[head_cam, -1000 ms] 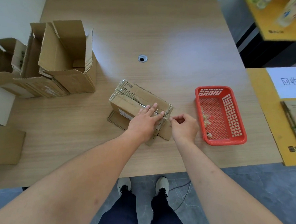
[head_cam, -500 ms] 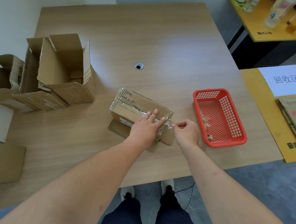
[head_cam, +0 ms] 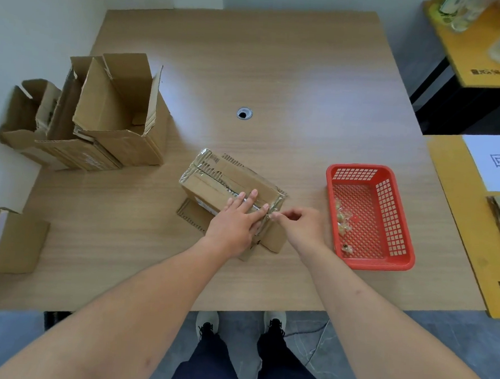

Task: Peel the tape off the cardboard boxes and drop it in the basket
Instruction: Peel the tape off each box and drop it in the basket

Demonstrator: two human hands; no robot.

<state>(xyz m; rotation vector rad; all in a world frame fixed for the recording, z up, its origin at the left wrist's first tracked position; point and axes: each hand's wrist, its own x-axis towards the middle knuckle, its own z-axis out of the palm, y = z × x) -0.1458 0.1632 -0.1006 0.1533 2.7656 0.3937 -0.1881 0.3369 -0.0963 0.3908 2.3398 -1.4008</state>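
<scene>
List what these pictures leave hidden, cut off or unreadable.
- Head view: the right hand works at the tape on the box; whether a strip has lifted is too small to tell.
- The left hand covers the box's near top.
- The white sign is cut off by the right edge.
- Scraps in the basket are too small to identify.

taped cardboard box (head_cam: 223, 179) lies left of red basket (head_cam: 396, 256).
</scene>
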